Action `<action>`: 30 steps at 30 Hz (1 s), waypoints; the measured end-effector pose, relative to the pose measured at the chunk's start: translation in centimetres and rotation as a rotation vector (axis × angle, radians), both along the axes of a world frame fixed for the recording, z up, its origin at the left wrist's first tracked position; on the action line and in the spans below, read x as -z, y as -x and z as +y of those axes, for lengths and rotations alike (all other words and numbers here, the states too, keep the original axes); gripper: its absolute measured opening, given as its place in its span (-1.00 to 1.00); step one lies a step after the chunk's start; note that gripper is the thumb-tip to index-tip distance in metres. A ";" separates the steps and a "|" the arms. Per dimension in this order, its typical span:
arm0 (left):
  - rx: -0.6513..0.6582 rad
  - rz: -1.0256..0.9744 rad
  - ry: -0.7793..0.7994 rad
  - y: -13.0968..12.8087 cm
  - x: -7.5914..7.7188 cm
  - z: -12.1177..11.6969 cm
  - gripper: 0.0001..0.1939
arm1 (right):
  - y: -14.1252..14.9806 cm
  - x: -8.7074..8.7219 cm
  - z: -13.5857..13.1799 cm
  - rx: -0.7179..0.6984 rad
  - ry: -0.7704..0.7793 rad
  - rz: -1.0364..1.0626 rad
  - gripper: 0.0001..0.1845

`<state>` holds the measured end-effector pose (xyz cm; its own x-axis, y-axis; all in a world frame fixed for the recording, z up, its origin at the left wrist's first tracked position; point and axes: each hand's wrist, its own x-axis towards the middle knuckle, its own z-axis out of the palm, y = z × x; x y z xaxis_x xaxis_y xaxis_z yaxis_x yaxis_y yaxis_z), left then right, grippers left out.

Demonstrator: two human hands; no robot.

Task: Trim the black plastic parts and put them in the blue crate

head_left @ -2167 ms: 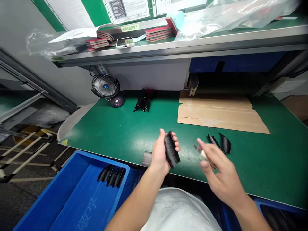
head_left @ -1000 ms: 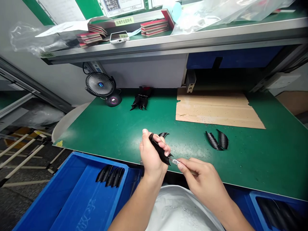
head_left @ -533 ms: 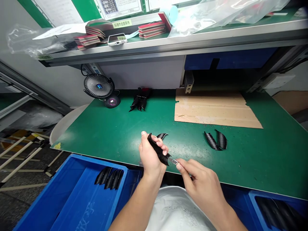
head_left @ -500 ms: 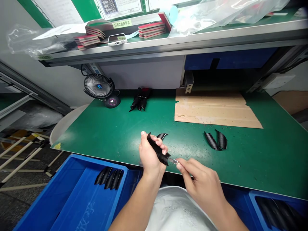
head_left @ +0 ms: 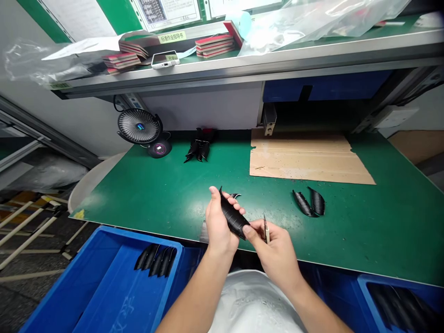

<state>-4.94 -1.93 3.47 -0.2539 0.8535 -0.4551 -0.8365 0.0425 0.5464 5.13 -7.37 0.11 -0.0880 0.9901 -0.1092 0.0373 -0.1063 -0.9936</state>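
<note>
Green table (head_left: 180,185): cardboard sheet (head_left: 308,159), small fan (head_left: 139,126) at L, blk curved pcs (head_left: 317,201) nr R side, blk pile (head_left: 199,147) at back.

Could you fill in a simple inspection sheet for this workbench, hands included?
Surface: green table, dark specks near the cardboard.
Job's things: black part in hand; two more lie to the right; others in the left bin.
Clutter: phone, red pads and plastic bags on the shelf.
Grippers: left hand holds the part; right hand holds a blade and touches the part's lower end.
Cables: dark one behind the fan.
Surroundings: papers above the shelf.
</note>
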 end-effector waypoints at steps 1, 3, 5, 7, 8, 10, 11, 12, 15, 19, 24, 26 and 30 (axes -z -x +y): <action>-0.020 -0.035 0.032 0.2 0.1 0.3 -0.70 | 0.0 0.0 -0.1 0.027 -0.039 0.001 -0.69; -0.040 -0.129 0.111 1.2 0.7 1.0 -0.78 | -0.3 0.3 -0.6 0.058 -0.099 -0.003 -0.73; -0.018 -0.099 0.129 2.7 1.9 2.0 -0.81 | -1.0 1.3 -1.0 0.032 -0.104 -0.049 -0.73; 0.066 0.245 0.080 4.8 3.8 3.0 -0.86 | -2.0 3.1 -1.2 -0.025 -0.051 -0.142 -0.68; 0.119 0.478 0.049 6.0 5.0 3.7 -0.84 | -2.6 4.2 -1.3 -0.049 -0.015 -0.191 -0.65; 0.232 0.867 0.051 8.2 7.8 5.0 -0.76 | -3.9 6.5 -1.7 -0.070 0.052 -0.267 -0.60; 0.259 0.929 0.069 9.2 9.2 5.8 -0.74 | -4.6 7.7 -1.9 -0.071 0.077 -0.293 -0.58; 0.283 0.984 0.087 10.0 10.6 6.4 -0.73 | -5.2 8.7 -2.3 -0.071 0.096 -0.314 -0.57; 0.327 1.113 0.087 11.0 13.6 8.1 -0.75 | -6.7 10.7 -3.2 -0.092 0.118 -0.371 -0.55; 0.333 1.304 -0.021 10.0 14.5 9.0 -0.83 | -8.1 10.9 -2.5 -0.015 0.044 -0.531 -0.57; 0.231 1.474 -0.079 7.4 12.2 7.8 -0.78 | -11.2 11.0 3.0 0.333 -0.076 -0.803 -0.67; 0.223 1.476 -0.122 5.8 10.8 6.7 -0.76 | -12.6 11.3 5.5 0.400 -0.074 -0.855 -0.63; 0.349 1.206 -0.185 1.6 8.6 3.8 -0.75 | -13.5 11.3 7.8 0.371 -0.072 -0.904 -0.63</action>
